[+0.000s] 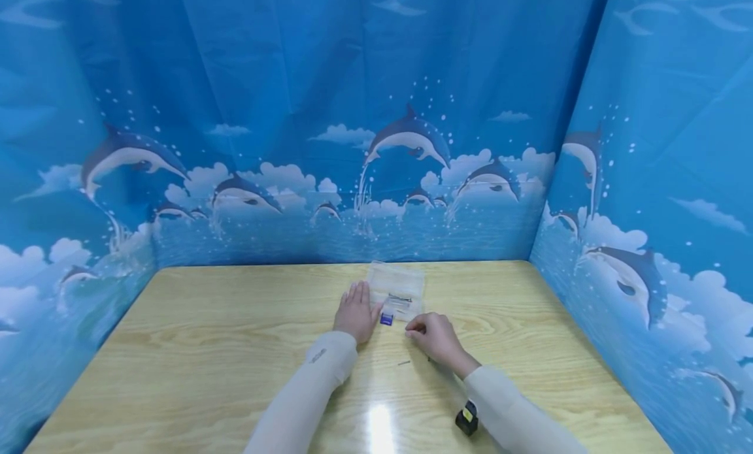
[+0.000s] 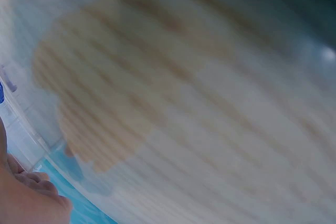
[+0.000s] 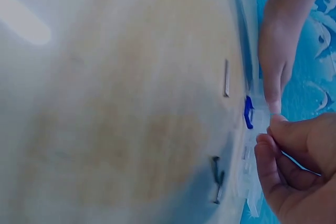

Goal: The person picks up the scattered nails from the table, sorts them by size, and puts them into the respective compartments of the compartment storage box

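blue clasp (image 1: 386, 319), wood-grained table (image 1: 235, 317), blue dolphin-patterned curtain (image 1: 282, 95)

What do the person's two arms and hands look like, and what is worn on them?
The left sleeve is long, off-white fabric, with a small dark marking near its cuff, too small to read. The right sleeve is also long and off-white; no marking shows there. The left hand and right hand wear no gloves.

no readable text, sleeve print (image 1: 318, 355) illegible
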A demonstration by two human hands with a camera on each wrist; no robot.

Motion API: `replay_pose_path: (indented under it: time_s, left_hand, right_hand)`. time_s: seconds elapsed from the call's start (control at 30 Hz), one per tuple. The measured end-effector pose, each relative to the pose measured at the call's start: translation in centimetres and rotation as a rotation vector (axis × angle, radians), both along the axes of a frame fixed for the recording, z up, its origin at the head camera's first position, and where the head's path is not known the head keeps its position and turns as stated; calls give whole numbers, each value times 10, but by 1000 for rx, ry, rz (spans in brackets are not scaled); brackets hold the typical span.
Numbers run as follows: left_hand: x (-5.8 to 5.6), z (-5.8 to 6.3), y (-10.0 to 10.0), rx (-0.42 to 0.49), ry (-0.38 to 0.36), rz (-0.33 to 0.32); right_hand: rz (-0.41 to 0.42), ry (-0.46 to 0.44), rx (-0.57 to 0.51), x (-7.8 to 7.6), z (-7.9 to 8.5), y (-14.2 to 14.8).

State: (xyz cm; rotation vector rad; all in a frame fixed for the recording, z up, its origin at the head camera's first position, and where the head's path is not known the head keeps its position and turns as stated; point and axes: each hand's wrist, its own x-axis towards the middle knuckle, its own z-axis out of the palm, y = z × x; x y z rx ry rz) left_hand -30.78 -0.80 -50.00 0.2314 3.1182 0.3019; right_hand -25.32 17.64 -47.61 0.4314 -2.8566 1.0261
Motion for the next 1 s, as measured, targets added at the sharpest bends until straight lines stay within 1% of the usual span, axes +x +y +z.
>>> replay_pose_path:
  time_s: [0.2,0.4,0.57,0.8,1.0]
  left_hand:
    - [0,1,0,2,2,1]
    - [0,2,0,-3,-6,8]
    - [0,2,0,0,-8,14]
    - [0,0,0,19,-4,10]
    - [-1,-2,0,31,4,1]
  right_hand:
    - [83,6,-6,17,-7,3]
    - [129,-3,-3,27,-9,4]
    - [141,-15,-5,32,-10,4]
    - [135,-32,-7,33,-13,4]
    - [125,-16,-1,33,-14,4]
